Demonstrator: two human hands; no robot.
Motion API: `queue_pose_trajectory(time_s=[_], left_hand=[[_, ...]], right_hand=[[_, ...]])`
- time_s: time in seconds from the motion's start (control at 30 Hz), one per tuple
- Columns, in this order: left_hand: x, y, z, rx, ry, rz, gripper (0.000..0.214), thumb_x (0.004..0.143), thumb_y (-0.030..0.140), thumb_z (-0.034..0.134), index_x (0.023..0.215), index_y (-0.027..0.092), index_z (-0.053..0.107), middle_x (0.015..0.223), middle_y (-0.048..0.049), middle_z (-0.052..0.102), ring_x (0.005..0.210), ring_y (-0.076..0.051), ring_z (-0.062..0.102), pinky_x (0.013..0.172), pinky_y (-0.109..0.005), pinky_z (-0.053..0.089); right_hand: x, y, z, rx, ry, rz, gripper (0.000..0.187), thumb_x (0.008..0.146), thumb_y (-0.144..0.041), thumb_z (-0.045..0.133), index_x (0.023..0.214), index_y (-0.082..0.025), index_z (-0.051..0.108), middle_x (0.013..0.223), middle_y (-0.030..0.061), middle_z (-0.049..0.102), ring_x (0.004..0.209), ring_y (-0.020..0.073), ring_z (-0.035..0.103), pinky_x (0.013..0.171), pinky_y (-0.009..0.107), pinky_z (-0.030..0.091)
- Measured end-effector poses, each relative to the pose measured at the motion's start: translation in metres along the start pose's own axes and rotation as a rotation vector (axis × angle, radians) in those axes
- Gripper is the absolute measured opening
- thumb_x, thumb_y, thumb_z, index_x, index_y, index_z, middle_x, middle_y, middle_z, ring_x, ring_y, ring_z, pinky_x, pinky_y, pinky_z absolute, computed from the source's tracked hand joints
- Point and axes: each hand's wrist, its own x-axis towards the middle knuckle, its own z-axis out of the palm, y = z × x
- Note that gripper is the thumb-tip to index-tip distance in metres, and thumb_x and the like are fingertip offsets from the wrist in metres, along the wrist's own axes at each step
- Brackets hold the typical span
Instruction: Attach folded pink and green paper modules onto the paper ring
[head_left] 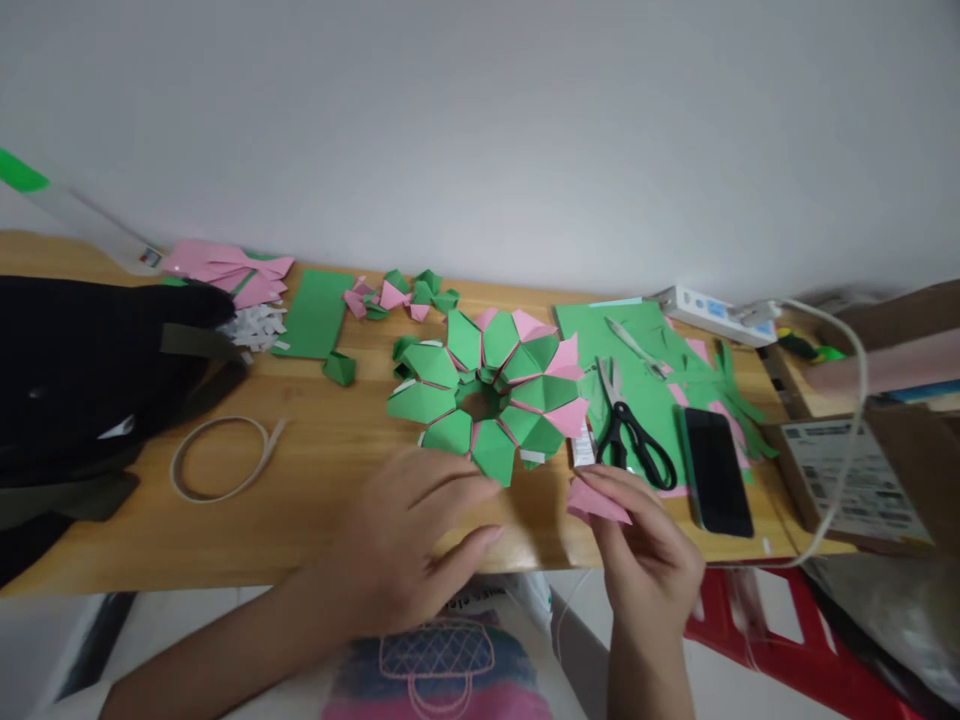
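Head view: left of the paper ring (491,395), loose folded units (401,292) and a green sheet (315,312) are seen unused. The ring appears closed, mostly green. Left hand (409,545) is laid flat, empty, below the ring at the table (300,520) front edge. Right hand (649,555) is pinched on a pink unit (596,500), lower right of the ring. Scissors (630,435) crowd the ring's right; room is open lower left.

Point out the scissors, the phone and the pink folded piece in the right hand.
scissors (628,432): head view, on the pivot where blades meet black handles.
phone (716,470): head view, middle of its dark screen.
pink folded piece (596,500): head view, on its flat face left of the fingers.
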Motion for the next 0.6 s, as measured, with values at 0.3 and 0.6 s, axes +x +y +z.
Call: queue_pose_trajectory(time_s=[0.3, 0.6], left_hand=[[0.01, -0.012, 0.027, 0.265, -0.01, 0.094, 0.016, 0.091, 0.025, 0.057, 0.1, 0.013, 0.063, 0.099, -0.0117, 0.069, 0.093, -0.027, 0.063, 0.079, -0.041, 0.048], [0.006, -0.017, 0.025, 0.276, 0.016, 0.121, 0.008, 0.09, 0.015, 0.057, 0.096, 0.013, 0.062, 0.092, -0.0081, 0.071, 0.086, -0.023, 0.066, 0.079, -0.039, 0.053]], right_hand=[[0.025, -0.01, -0.009, 0.148, -0.26, -0.053, 0.034, 0.079, -0.006, 0.056, 0.101, -0.027, 0.072, 0.105, 0.0051, 0.073, 0.101, 0.0213, 0.068, 0.084, 0.036, 0.056], [0.019, -0.008, -0.007, 0.029, -0.207, -0.071, 0.037, 0.079, -0.004, 0.059, 0.104, -0.028, 0.073, 0.094, 0.001, 0.074, 0.091, 0.0184, 0.069, 0.077, 0.032, 0.056]])
